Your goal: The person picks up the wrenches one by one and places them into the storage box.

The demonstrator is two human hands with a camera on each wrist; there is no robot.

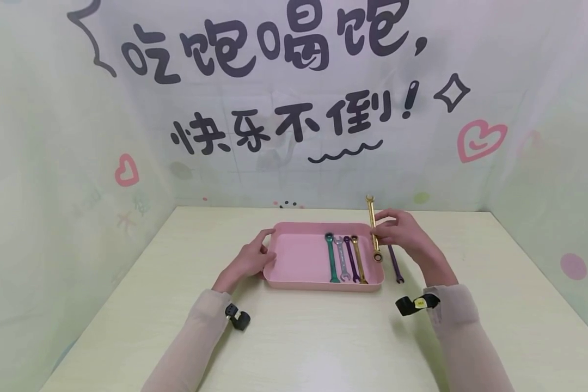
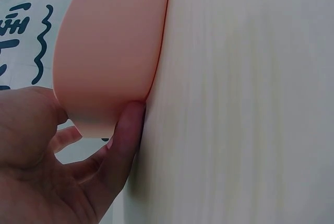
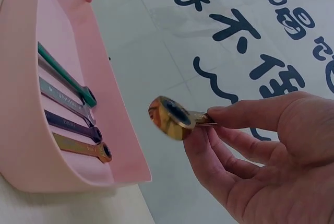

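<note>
Up over the pink tray's (image 1: 294, 261) right rim, the right hand (image 1: 397, 231) pinches a gold wrench (image 1: 373, 228) in a narrow grip. Inside lie 4 wrenches: green (image 1: 330, 258), silver (image 1: 341, 258), purple (image 1: 350, 260), gold-brown (image 1: 359, 260). Left hand (image 1: 250, 258) holds the tray's left edge on the bench (image 1: 323, 337).

Tray's (image 1: 294, 283) left half lies open (four wrenches (image 1: 345, 260) crowd its right)
</note>
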